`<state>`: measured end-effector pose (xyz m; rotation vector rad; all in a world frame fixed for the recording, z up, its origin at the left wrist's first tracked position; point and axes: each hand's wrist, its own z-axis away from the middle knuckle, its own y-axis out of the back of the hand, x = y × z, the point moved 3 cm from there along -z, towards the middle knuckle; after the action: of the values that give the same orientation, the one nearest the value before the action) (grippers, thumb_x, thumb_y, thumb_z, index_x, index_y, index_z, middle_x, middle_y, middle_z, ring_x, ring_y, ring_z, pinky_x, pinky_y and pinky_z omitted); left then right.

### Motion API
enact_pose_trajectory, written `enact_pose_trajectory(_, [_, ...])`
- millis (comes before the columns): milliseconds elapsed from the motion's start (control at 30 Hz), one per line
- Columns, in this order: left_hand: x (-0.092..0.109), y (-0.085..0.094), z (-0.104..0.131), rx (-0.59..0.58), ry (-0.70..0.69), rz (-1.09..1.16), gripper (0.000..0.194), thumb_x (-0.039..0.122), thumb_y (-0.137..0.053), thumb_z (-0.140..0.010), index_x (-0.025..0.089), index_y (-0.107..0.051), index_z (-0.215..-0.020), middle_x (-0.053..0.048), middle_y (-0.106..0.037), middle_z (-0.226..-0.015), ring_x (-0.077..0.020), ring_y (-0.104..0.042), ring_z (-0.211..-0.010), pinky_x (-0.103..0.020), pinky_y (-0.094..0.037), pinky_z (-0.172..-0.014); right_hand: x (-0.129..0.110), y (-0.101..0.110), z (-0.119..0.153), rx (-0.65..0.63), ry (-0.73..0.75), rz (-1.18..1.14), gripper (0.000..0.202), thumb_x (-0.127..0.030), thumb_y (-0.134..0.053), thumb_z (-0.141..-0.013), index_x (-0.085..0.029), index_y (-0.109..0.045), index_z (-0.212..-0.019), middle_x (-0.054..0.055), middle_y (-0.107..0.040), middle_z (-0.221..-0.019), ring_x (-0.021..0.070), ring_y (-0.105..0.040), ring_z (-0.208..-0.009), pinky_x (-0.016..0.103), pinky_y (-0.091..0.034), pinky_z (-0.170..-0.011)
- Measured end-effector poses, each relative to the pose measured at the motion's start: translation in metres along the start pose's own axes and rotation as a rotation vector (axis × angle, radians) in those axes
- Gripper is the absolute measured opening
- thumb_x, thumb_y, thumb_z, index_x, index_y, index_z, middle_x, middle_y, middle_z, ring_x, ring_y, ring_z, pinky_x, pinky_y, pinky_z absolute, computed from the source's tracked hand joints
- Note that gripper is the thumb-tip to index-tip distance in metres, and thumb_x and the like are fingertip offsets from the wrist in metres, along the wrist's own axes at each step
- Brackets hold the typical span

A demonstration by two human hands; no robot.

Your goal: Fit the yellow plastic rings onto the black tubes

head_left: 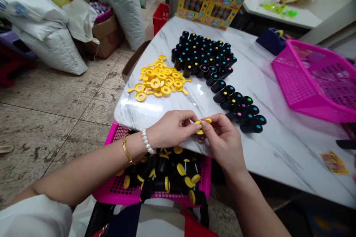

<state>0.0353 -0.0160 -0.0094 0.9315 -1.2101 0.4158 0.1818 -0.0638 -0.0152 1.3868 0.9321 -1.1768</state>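
Clearly, both hands are closed on the small yellow cap: the left hand (174,129) pinches it between thumb and finger from one side, the right hand (226,142) from the other, so the cap (200,132) sits between the two sets of fingertips, just above the near edge of the table (289,152). Its longer line seems to run across, from one hand to the other, though the fingers hide much of it. A loose cap pile (155,83) lies beyond and to the left, nearer the left hand. Black tubes (204,53) stand massed farther off; a row (232,102) of them trails down to just beyond the right hand, crowding that side. Below, the left wrist's bracelet (148,141) hangs over the lap basket (119,198), which holds yellow-capped tubes. A pink basket (308,102) sits well apart on the right.
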Motion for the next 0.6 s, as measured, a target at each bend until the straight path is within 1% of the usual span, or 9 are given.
enact_pose_trajectory(100, [-0.001, -0.006, 0.003, -0.007, -0.045, 0.015, 0.023, 0.031, -0.047, -0.09, 0.018, -0.064, -0.098, 0.0, -0.063, -0.078, -0.0113, -0.054, -0.068, -0.022, -0.042, -0.062, 0.002, -0.002, 0.001, 0.023, 0.029, -0.026, 0.018, -0.036, -0.065, -0.082, -0.02, -0.055, -0.085, -0.002, -0.059, -0.071, 0.0104, -0.054, -0.052, 0.021, -0.049, -0.046])
enact_pose_trajectory(200, [0.001, -0.011, 0.012, 0.148, -0.141, -0.07, 0.03, 0.032, -0.055, -0.087, 0.018, -0.058, -0.113, -0.003, -0.06, -0.09, -0.0137, -0.055, -0.078, -0.025, -0.045, -0.071, 0.005, -0.004, 0.002, 0.039, 0.055, -0.054, 0.018, -0.034, -0.063, -0.084, -0.022, -0.056, -0.094, -0.002, -0.058, -0.073, 0.0106, -0.054, -0.054, 0.022, -0.048, -0.048])
enact_pose_trajectory(267, [0.001, -0.015, 0.016, 0.256, -0.207, -0.142, 0.037, 0.035, -0.063, -0.081, 0.017, -0.057, -0.113, -0.004, -0.056, -0.095, -0.0157, -0.055, -0.085, -0.026, -0.047, -0.075, 0.006, -0.003, 0.003, 0.067, 0.133, -0.002, 0.017, -0.032, -0.062, -0.085, -0.022, -0.059, -0.098, 0.0, -0.059, -0.079, 0.0126, -0.057, -0.065, 0.024, -0.049, -0.058])
enact_pose_trajectory(300, [0.001, -0.017, 0.017, 0.288, -0.229, -0.17, 0.036, 0.036, -0.065, -0.08, 0.017, -0.058, -0.11, -0.005, -0.054, -0.095, -0.0161, -0.055, -0.086, -0.027, -0.047, -0.076, 0.005, 0.0, 0.004, 0.079, 0.183, 0.045, 0.016, -0.032, -0.061, -0.086, -0.022, -0.062, -0.098, 0.001, -0.06, -0.083, 0.0142, -0.059, -0.073, 0.026, -0.049, -0.066])
enact_pose_trajectory(367, [0.0, -0.02, 0.018, 0.32, -0.25, -0.216, 0.029, 0.035, -0.063, -0.082, 0.018, -0.06, -0.105, -0.004, -0.052, -0.095, -0.0158, -0.055, -0.086, -0.027, -0.048, -0.077, 0.003, 0.005, 0.005, 0.079, 0.248, 0.106, 0.018, -0.032, -0.057, -0.089, -0.021, -0.068, -0.096, 0.004, -0.061, -0.092, 0.0166, -0.058, -0.086, 0.029, -0.047, -0.077])
enact_pose_trajectory(400, [0.0, -0.02, 0.017, 0.324, -0.255, -0.239, 0.027, 0.033, -0.062, -0.083, 0.018, -0.06, -0.105, -0.004, -0.052, -0.096, -0.0155, -0.055, -0.085, -0.027, -0.048, -0.078, 0.003, 0.009, 0.003, 0.056, 0.24, 0.102, 0.021, -0.033, -0.054, -0.09, -0.02, -0.07, -0.095, 0.005, -0.061, -0.094, 0.0169, -0.058, -0.087, 0.03, -0.046, -0.078])
enact_pose_trajectory(467, [-0.001, -0.02, 0.016, 0.309, -0.262, -0.289, 0.027, 0.031, -0.062, -0.082, 0.018, -0.06, -0.106, -0.004, -0.053, -0.098, -0.0155, -0.055, -0.086, -0.028, -0.048, -0.081, 0.001, 0.014, -0.002, -0.027, 0.132, 0.026, 0.025, -0.036, -0.053, -0.09, -0.018, -0.071, -0.093, 0.005, -0.061, -0.089, 0.0154, -0.058, -0.078, 0.029, -0.046, -0.071])
enact_pose_trajectory(533, [-0.002, -0.019, 0.015, 0.29, -0.263, -0.327, 0.027, 0.029, -0.062, -0.081, 0.019, -0.06, -0.106, -0.003, -0.054, -0.101, -0.0155, -0.056, -0.086, -0.028, -0.048, -0.082, 0.0, 0.015, -0.011, -0.146, -0.056, -0.047, 0.023, -0.037, -0.062, -0.084, -0.015, -0.068, -0.087, 0.003, -0.061, -0.077, 0.0123, -0.054, -0.063, 0.027, -0.044, -0.059])
enact_pose_trajectory(600, [-0.002, -0.019, 0.014, 0.273, -0.252, -0.347, 0.025, 0.028, -0.062, -0.081, 0.019, -0.06, -0.104, -0.003, -0.056, -0.102, -0.0151, -0.056, -0.086, -0.027, -0.048, -0.082, -0.002, 0.011, -0.018, -0.262, -0.193, -0.039, 0.023, -0.036, -0.07, -0.076, -0.015, -0.062, -0.08, 0.0, -0.058, -0.067, 0.0099, -0.05, -0.054, 0.023, -0.041, -0.051])
